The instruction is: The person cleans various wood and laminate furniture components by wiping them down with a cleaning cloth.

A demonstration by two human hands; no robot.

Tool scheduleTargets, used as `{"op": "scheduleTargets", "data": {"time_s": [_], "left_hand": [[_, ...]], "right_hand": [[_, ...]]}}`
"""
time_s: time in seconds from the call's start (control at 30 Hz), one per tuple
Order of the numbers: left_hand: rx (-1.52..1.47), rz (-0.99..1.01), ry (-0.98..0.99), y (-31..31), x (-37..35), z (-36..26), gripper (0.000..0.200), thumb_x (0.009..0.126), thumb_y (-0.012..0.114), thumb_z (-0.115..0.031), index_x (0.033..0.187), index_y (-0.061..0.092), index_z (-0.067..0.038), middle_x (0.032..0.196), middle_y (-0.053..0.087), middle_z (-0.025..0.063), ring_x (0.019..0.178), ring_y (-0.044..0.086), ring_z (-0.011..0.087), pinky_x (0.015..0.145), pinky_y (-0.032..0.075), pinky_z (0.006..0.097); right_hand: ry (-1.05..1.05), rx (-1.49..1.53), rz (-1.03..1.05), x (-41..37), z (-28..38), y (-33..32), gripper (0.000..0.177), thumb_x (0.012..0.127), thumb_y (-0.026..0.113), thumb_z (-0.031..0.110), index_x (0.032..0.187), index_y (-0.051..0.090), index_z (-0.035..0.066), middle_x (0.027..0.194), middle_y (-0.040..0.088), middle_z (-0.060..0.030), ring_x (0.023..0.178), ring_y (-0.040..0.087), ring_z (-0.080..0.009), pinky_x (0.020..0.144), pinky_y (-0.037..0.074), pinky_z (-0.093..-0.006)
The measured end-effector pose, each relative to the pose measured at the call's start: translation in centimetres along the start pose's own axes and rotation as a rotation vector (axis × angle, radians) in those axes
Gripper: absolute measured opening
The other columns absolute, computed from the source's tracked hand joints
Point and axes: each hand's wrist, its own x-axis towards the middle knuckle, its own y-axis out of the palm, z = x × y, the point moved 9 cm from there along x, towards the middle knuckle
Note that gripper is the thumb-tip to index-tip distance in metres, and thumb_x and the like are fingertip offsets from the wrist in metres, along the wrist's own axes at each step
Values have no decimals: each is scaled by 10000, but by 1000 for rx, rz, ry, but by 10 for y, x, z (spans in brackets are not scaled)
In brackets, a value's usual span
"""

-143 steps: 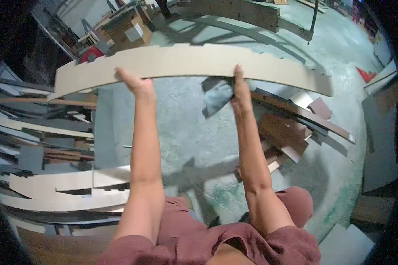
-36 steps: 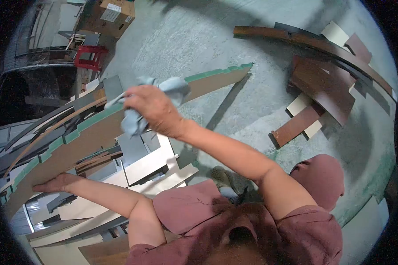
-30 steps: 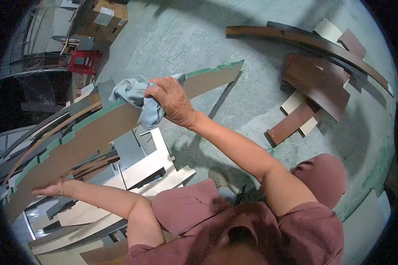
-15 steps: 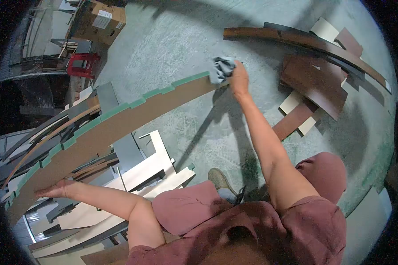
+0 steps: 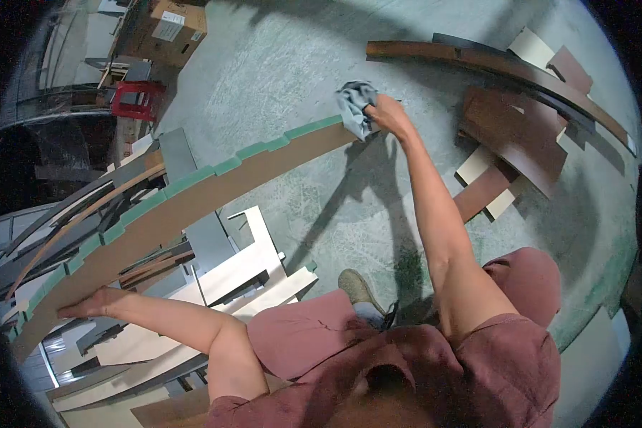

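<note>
A long curved brown board (image 5: 192, 207) with a green stepped top edge runs from the lower left up to the middle. My left hand (image 5: 93, 305) lies flat against its near end with the fingers spread. My right hand (image 5: 386, 114) is stretched out to the board's far end and grips a grey-blue cloth (image 5: 357, 100), which is pressed on that end of the board.
White and grey cut panels (image 5: 242, 267) lie on the concrete floor under the board. Dark brown boards and strips (image 5: 513, 135) are piled at the right. A red stool (image 5: 137, 96) and a cardboard box (image 5: 175, 21) stand at the back left. My shoe (image 5: 360, 289) is on the floor.
My right hand has slid the cloth along the board from near its middle out to its far end. My left hand has stayed on the near end.
</note>
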Motion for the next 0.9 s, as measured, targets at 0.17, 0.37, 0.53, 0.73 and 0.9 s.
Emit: {"op": "scheduleTargets", "data": {"time_s": [0.17,0.37,0.53,0.73,0.9], "left_hand": [[-60,13,94,-1,4,-5,675,804,298,-597,1294,197,-144,1309,244,136,1218,252,301,1004,228,473],[-76,37,106,-20,31,10,706,782,329,-619,1294,212,-147,1284,273,152,1203,273,300,995,247,471],[-71,0,-3,-24,19,18,755,779,361,-613,1305,208,-94,1304,277,150,1196,286,298,1000,231,450],[-180,-75,-59,-24,28,36,787,815,336,-573,1334,55,-53,1393,88,121,1285,83,241,1049,61,383],[-699,359,50,-26,58,67,362,861,408,-312,1067,399,-15,733,437,63,655,423,163,622,362,291]], "right_hand": [[-177,662,-221,-16,59,-48,278,705,474,140,947,538,19,834,599,-152,786,565,-266,687,411,-336],[-13,536,-864,-26,-52,-107,366,702,460,97,1045,499,-22,910,585,-157,827,557,-281,722,418,-335],[225,54,-540,-1,-123,40,449,731,442,161,1112,398,-73,959,544,-265,920,504,-411,813,381,-441],[-282,553,-109,-50,149,-37,223,733,430,127,862,487,-46,745,539,-178,701,529,-257,640,408,-368],[-978,382,-191,-133,322,-56,254,722,481,67,959,493,-22,772,522,-104,749,499,-194,708,406,-321]]}}
